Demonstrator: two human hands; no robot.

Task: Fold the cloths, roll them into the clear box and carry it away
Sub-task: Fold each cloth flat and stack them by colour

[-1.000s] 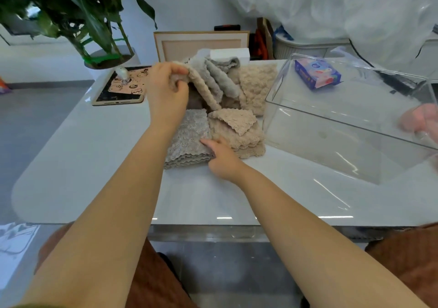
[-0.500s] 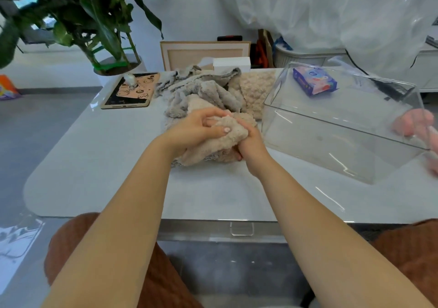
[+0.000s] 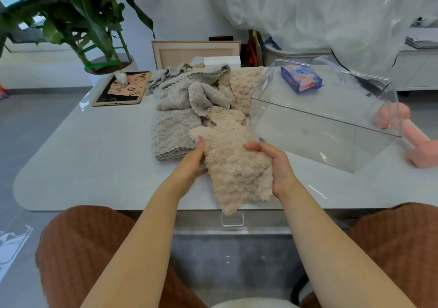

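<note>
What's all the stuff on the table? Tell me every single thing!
held cloth: one, beige, fluffy, at the table's near edge
folded cloths: a stack, grey, left of it
loose cloths: a heap, grey and beige, behind
clear box: one, see-through, right side
packet: one, blue, seen through the box
drawing board: one, black and peach, far left
plant: one, green, far left corner
table: one, white
left hand: one, grips the held cloth's left edge
right hand: one, grips its right edge
</note>
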